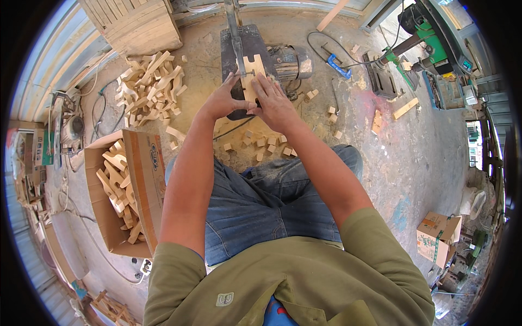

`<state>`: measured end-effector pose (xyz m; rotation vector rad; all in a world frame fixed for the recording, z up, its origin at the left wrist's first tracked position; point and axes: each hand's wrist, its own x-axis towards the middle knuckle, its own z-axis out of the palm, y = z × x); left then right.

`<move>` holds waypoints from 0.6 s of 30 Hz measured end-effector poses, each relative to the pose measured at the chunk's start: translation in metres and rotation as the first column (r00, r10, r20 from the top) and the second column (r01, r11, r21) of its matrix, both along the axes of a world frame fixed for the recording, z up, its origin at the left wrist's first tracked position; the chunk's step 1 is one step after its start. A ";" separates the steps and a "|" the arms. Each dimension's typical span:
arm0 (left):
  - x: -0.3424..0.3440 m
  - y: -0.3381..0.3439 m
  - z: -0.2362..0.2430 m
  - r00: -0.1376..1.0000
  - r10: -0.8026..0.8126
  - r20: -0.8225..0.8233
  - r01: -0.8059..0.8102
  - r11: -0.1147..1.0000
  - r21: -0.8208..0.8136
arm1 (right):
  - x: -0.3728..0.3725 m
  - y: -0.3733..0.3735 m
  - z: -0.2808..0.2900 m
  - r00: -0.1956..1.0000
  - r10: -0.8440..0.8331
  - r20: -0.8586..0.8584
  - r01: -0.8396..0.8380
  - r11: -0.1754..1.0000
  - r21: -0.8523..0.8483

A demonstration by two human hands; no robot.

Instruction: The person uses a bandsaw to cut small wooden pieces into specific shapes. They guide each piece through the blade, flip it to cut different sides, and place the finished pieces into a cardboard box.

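A notched block of pale wood (250,89) lies on the dark metal table (231,43) of a motor-driven machine, right beside its narrow upright arm (235,32). My left hand (222,99) holds the block from its left side, with the thumb reaching toward its near end. From the right, my right hand (274,103) presses on the block, its fingers laid along the wood. The two thumbs come close together at the near end. What touches the wood under my fingers is hidden.
Curved wooden pieces (155,89) form a pile at the left, and a cardboard box (149,190) holds more. Small wood offcuts (261,144) and sawdust lie before my knees. A motor (293,62) sits right of the table; a blue clamp (338,66) lies beyond.
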<state>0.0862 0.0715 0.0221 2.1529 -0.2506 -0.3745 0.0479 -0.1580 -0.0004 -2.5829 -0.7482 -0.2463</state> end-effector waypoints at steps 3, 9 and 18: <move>0.001 0.000 0.000 1.000 0.005 -0.010 -0.005 1.000 -0.003 | 0.001 0.000 0.000 1.000 -0.004 0.006 0.004 1.000 -0.011; 0.004 0.001 -0.003 1.000 -0.001 0.006 0.001 1.000 0.005 | 0.002 0.001 0.000 1.000 -0.009 -0.001 0.009 1.000 -0.010; 0.006 0.003 -0.006 0.999 -0.016 0.035 0.014 0.999 0.052 | 0.006 0.001 -0.003 1.000 0.000 0.016 0.000 1.000 -0.028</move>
